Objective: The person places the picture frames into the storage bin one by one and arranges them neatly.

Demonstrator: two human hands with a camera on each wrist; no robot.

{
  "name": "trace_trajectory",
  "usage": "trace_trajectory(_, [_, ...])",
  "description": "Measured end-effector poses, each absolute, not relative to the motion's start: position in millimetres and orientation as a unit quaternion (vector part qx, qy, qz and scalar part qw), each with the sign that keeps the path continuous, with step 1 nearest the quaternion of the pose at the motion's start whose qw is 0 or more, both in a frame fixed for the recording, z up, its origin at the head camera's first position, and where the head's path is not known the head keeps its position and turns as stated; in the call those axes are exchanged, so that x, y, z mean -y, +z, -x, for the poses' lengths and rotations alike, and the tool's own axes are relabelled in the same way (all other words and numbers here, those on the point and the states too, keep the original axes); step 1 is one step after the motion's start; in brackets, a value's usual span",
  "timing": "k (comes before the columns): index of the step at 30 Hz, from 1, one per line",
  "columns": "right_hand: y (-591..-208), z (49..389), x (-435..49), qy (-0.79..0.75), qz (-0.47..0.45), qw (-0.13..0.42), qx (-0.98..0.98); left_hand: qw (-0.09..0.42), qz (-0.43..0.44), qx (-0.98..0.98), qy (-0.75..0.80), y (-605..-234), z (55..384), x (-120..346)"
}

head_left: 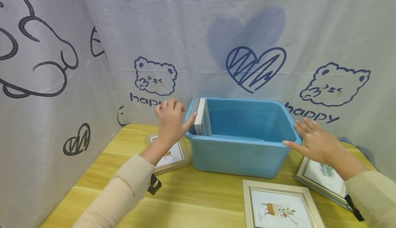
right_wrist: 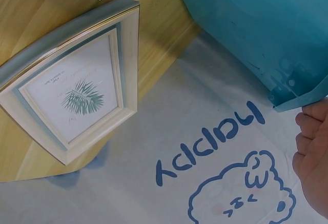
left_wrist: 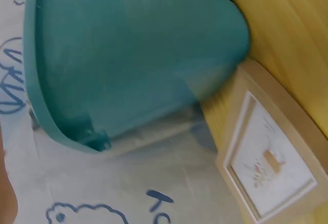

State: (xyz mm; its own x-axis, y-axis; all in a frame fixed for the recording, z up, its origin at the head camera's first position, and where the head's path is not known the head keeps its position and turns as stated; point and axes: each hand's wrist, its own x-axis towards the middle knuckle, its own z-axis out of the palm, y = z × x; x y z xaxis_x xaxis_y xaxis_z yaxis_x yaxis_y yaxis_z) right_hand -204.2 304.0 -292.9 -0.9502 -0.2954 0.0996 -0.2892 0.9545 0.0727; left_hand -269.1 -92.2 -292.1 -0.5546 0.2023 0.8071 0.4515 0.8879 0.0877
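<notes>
A blue plastic bin [head_left: 235, 157] stands on the wooden table, with several thin picture frames [head_left: 201, 118] upright against its left end. My left hand [head_left: 171, 121] is beside the left rim, fingers loosely bent and thumb toward the upright frames, holding nothing. In the left wrist view only a sliver of that hand [left_wrist: 6, 196] shows, apart from the bin. At the opposite end my right hand [head_left: 320, 143] holds the bin's right rim, thumb over the front corner and fingers along the outside. The right wrist view has its bent fingers [right_wrist: 310, 131] right at the rim.
A framed deer picture [head_left: 184, 152] lies left of the bin, partly behind my left arm. Another frame [head_left: 245, 200] lies in front, and a leaf-print frame [head_left: 300, 178] lies at right under my forearm. A printed white cloth [head_left: 198, 66] hangs behind the table.
</notes>
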Motion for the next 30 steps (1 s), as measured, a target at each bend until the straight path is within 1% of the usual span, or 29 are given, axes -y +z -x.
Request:
trace_trajectory(3, [-294,204,-304,-0.028,-0.147,0.055,0.987,0.434,0.198,0.862,-0.170,-298,269,100])
trace_trajectory(10, [-295,204,-305,-0.029,-0.150,0.060,0.987,0.387,0.214,0.878,-0.184,-317,266,120])
trace_trajectory(18, [-296,204,-304,-0.023,-0.146,0.058,0.987,0.362,0.238,0.881,-0.190,-353,262,146])
trace_trajectory(30, [-297,204,-305,-0.025,-0.147,0.059,0.987,0.252,0.259,0.924,-0.124,-406,245,180])
